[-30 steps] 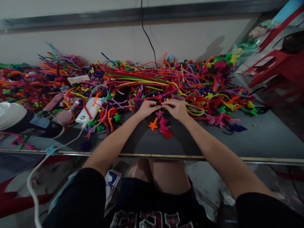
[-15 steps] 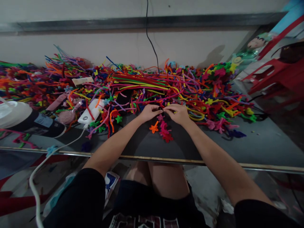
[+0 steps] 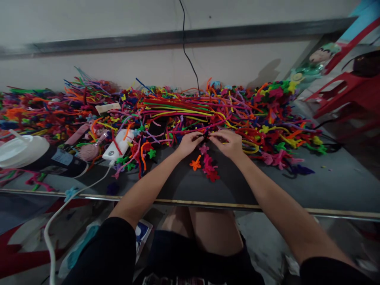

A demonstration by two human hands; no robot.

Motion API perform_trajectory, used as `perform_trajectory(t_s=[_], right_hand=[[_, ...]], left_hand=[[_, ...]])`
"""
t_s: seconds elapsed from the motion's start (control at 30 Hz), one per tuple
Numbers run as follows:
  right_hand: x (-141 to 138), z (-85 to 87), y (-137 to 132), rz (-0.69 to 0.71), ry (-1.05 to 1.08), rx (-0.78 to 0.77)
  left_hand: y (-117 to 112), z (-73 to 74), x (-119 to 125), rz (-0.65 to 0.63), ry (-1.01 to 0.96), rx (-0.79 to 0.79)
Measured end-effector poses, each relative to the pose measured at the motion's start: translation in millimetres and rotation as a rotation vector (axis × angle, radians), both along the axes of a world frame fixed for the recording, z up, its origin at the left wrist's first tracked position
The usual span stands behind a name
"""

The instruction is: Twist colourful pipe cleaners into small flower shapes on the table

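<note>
My left hand (image 3: 189, 143) and my right hand (image 3: 229, 143) meet over the dark table (image 3: 326, 186), fingertips pinched together on a small dark pipe-cleaner piece (image 3: 205, 135) between them. Just below my hands lie small twisted flower shapes: an orange one (image 3: 195, 163) and several pink and red ones (image 3: 209, 164). Behind my hands spreads a big heap of coloured pipe cleaners (image 3: 178, 109).
A white power bank (image 3: 118, 144) with a white cable (image 3: 74, 194) lies at the left, next to a pink hairbrush (image 3: 90, 149) and a white-lidded container (image 3: 22, 150). Red plastic chairs (image 3: 347, 91) stand at the right. A black cord (image 3: 188, 51) hangs down the wall.
The view has shifted slightly down and right. Both hands stay together on the small piece, with only slight finger movement.
</note>
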State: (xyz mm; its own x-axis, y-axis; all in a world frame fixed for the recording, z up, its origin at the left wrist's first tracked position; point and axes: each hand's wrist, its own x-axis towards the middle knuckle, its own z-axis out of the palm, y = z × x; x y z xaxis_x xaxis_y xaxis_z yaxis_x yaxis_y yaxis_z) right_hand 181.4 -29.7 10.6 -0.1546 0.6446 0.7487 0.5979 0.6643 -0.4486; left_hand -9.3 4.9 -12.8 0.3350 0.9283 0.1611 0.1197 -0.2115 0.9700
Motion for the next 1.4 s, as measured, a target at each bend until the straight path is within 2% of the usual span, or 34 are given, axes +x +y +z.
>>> perform_trajectory(t_s=[0.13, 0.23, 0.33, 0.53, 0.87, 1.2, 1.4], right_hand=[[2.3, 3.0, 2.3, 0.012, 0.005, -0.018], [4.5, -5.2, 7.9, 0.08, -0.059, -0.074], [5.3, -12.6, 11.4, 0.114, -0.106, -0.129], [3.9, -12.6, 10.4, 0.085, -0.076, -0.15], [-4.8, -11.3, 6.2, 0.064, 0.004, -0.166], [-7.5, -6.9, 4.5, 0.082, -0.034, -0.187], [-8.6, -5.6, 1.1, 0.024, 0.0, -0.183]], left_hand=[[-2.4, 2.7, -1.2, -0.002, 0.098, 0.048], [-5.0, 7.3, -2.9, -0.005, 0.21, 0.137], [-6.1, 8.9, -3.3, -0.026, 0.233, 0.161], [-5.6, 6.8, -2.7, -0.051, 0.213, 0.17], [-2.5, 4.4, -4.0, -0.076, 0.103, 0.051], [-2.7, 5.3, -4.3, -0.085, 0.092, 0.037], [-2.2, 6.4, -0.9, -0.019, -0.121, -0.049]])
